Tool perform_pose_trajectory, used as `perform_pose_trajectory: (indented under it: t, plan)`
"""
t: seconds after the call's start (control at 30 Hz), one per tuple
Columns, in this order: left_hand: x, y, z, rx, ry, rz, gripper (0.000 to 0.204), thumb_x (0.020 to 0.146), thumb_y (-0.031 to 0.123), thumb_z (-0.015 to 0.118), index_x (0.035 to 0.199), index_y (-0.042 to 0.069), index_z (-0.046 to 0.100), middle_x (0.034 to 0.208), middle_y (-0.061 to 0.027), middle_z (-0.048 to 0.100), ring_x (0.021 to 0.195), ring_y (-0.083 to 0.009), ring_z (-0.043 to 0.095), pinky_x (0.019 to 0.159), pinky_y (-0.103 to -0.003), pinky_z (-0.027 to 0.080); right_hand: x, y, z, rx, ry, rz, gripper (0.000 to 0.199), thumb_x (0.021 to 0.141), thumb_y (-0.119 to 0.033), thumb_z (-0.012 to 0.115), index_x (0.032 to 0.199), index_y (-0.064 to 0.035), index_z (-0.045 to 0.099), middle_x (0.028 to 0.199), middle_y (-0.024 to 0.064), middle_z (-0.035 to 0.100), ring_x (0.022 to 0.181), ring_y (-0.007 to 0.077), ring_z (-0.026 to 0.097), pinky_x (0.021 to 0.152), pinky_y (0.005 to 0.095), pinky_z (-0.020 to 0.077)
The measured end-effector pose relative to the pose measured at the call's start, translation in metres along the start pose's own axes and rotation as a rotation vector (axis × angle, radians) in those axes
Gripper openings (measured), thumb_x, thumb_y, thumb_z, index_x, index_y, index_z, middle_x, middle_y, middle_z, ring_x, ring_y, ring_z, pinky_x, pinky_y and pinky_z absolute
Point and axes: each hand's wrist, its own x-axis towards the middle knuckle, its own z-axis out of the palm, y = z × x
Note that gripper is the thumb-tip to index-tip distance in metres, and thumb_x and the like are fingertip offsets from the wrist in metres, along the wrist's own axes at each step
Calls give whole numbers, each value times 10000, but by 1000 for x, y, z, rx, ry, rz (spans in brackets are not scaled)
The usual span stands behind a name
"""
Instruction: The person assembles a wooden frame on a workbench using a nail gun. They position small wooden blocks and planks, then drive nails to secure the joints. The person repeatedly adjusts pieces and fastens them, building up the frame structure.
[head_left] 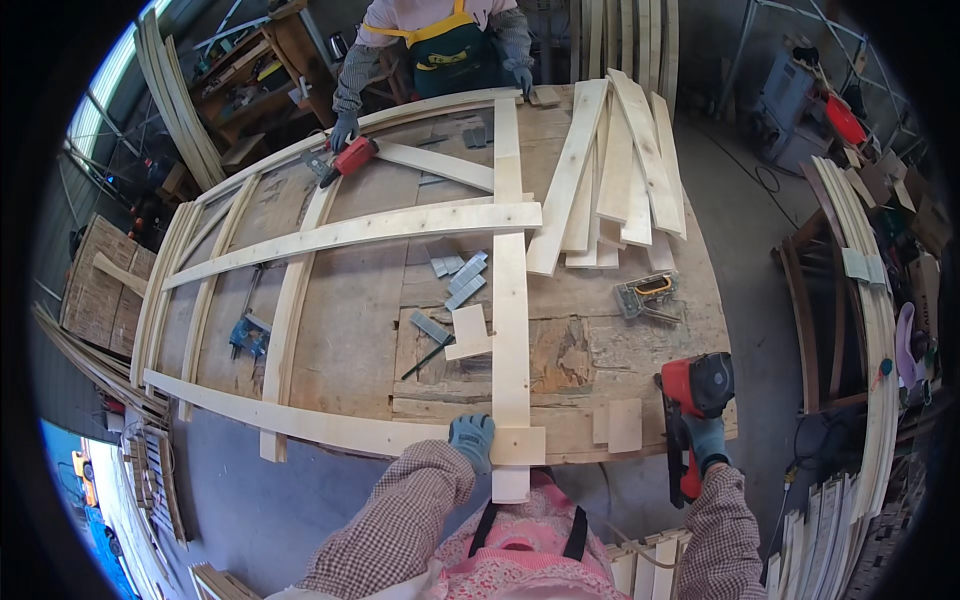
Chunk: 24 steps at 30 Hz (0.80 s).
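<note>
A frame of pale wooden slats lies on a worn wooden workbench (350, 350). My gloved left hand (472, 442) grips the near long slat (300, 418) where it meets an upright slat (511, 330). Beside that hand a small square wood block (519, 444) lies over the upright slat near its end. Off to the right, my gloved right hand (708, 440) is wrapped round the handle of a red and black nail gun (697, 388), held at the bench's right front corner, apart from the frame.
Across the bench a co-worker's gloved hand (343, 130) is at another red nail gun (352, 158). Loose slats (585, 180) pile up at the back right. Staple strips (466, 280), a yellow-handled tool (648, 296), a blue tool (248, 338) and wood blocks (625, 425) lie on the bench.
</note>
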Motion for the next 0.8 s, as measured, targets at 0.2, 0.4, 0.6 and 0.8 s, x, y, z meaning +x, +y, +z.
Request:
perform_pose_trajectory:
  t: [0.2,0.4,0.6,0.8]
  plan:
    - [-6,-5,3,50,-22,-5,763,535,346,741,1172,53,442,1149,-122,467,1102,-287,462,962,-390,327,-7,-3,4,-31,-11,18,477,685,-333,637,1080,-68,603,1059,187,617,994,368,568,864,415,447]
    - [-1,0,1,0,8,2,762,530,332,745,1171,52,444,1143,-120,472,1098,-286,463,957,-390,331,-2,-2,0,-64,38,-13,489,684,-341,634,1085,-64,599,1052,201,615,990,383,564,860,424,447]
    - [2,1,4,30,14,-6,753,525,332,750,1156,52,450,1139,-122,478,1094,-282,465,949,-372,339,-3,-8,-4,-19,54,-18,459,698,-338,612,1063,-60,608,1054,188,620,993,374,565,862,419,446]
    - [3,2,4,27,15,-10,748,514,329,752,1140,48,453,1129,-121,479,1082,-275,470,942,-368,341,-9,-23,-11,-51,20,9,428,700,-329,608,1037,-66,623,1026,178,632,977,361,577,862,414,447]
